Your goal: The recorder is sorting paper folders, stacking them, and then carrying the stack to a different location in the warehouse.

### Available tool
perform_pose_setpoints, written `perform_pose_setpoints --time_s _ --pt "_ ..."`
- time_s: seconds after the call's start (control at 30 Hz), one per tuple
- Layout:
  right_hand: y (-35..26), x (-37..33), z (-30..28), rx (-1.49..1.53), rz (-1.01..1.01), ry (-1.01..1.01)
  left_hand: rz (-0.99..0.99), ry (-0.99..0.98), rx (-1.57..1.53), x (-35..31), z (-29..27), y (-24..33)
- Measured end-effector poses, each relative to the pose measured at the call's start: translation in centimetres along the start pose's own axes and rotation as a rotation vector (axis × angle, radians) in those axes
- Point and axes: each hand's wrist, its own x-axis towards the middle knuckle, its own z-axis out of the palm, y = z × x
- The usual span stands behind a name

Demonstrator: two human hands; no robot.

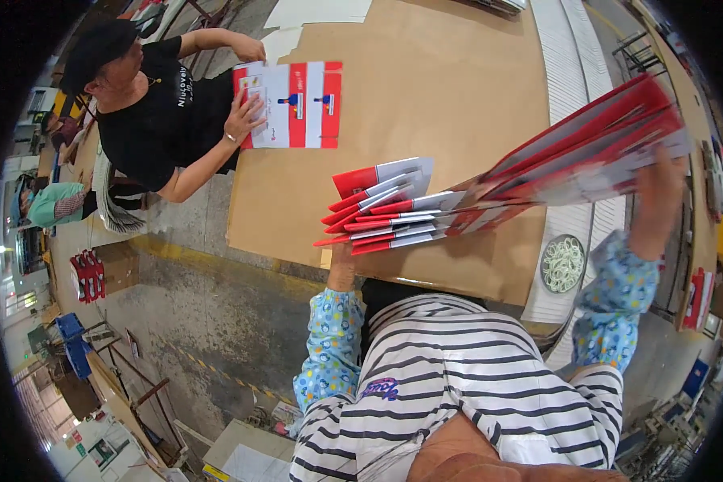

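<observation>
A fanned bundle of red and white printed cardboard sheets (570, 161) stretches over the near right part of the cardboard-covered table (434, 88). At its raised right end is my right hand (660, 193), blurred by motion and closed on the sheets' edge. The bundle's left end spreads into several separate red and white flaps (390, 201). Beneath those flaps is my left hand (342, 269); its wrist shows, but the sheets hide its fingers.
A round dish of pale rubber bands (563, 263) stands by the table's right edge, on long white stacked strips (602, 221). Across the table's left side, a co-worker (149, 112) in black touches a flat red and white printed sheet (297, 104) with both hands.
</observation>
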Motion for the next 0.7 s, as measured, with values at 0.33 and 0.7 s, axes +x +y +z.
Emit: perform_pose_setpoints --time_s 0.33,0.7 --pt "0.2 -1.4 13.2 -0.020 -0.181 -0.255 0.060 -0.075 0.114 -2.7 1.6 2.1" --pt "11.4 -14.7 15.0 0.427 0.624 -0.737 -0.132 0.074 -0.728 -0.9 7.9 7.2"
